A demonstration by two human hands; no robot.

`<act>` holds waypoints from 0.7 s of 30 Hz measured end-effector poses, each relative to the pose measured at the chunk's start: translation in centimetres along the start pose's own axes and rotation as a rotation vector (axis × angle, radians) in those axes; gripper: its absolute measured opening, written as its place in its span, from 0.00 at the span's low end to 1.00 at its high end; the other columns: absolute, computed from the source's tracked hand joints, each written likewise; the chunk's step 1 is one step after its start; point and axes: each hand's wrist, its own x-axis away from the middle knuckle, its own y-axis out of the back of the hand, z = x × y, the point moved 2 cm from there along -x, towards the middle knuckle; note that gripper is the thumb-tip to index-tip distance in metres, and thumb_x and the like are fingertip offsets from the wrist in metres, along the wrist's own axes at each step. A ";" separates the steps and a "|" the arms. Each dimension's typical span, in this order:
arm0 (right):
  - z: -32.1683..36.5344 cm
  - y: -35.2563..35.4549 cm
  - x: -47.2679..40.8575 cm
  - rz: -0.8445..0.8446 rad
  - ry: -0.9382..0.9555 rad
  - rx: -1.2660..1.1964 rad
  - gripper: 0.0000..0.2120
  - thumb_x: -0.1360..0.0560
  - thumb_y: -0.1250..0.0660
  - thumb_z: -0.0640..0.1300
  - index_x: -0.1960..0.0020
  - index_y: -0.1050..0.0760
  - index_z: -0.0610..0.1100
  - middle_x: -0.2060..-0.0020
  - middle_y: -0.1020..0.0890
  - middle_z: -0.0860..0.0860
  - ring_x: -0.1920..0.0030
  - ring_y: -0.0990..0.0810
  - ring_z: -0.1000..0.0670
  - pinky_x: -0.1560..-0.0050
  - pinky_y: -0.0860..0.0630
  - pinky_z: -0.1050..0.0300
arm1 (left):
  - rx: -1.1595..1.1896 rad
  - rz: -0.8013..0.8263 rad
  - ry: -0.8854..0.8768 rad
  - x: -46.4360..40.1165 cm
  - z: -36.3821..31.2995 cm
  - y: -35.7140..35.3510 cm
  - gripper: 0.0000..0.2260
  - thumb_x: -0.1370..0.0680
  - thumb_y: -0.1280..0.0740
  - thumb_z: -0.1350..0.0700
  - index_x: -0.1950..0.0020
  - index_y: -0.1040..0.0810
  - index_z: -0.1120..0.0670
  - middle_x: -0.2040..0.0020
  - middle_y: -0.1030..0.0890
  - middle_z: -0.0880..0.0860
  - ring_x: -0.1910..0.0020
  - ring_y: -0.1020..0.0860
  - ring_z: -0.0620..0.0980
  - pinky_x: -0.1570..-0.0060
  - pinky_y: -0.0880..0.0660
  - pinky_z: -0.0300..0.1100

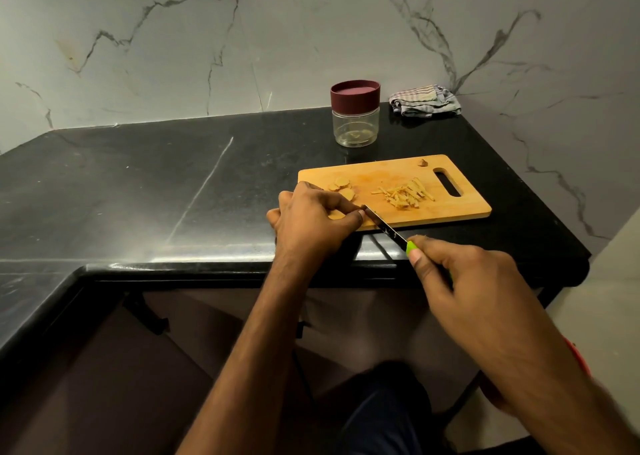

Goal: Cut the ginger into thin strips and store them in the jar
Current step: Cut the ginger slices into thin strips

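A wooden cutting board (460,208) lies on the black counter. Round ginger slices (341,187) sit at its left end and a heap of thin ginger strips (405,193) lies near the middle. A small ginger end piece (422,162) rests by the board's far edge. My left hand (311,220) pinches a ginger slice at the board's near-left corner, fingertips curled down on it. My right hand (460,274) grips the green handle of a knife (384,227), whose blade tip meets my left fingertips. Behind the board stands a clear jar (355,125) with a maroon lid on it.
A folded checked cloth (426,101) lies in the back right corner against the marble wall. The black counter (156,195) runs left and wraps round toward me; its front edge lies just under my wrists. The right edge drops off past the board.
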 end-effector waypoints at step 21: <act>-0.4 -0.8 -0.4 -0.075 0.011 0.065 0.17 0.21 0.41 0.53 0.36 0.24 0.50 0.52 0.18 0.53 0.60 0.30 0.60 0.62 0.36 0.72 | 0.038 -0.021 0.007 0.2 0.0 0.0 0.05 0.26 0.26 0.42 0.53 0.16 0.41 0.42 0.28 0.45 0.34 0.38 0.50 0.41 0.46 0.47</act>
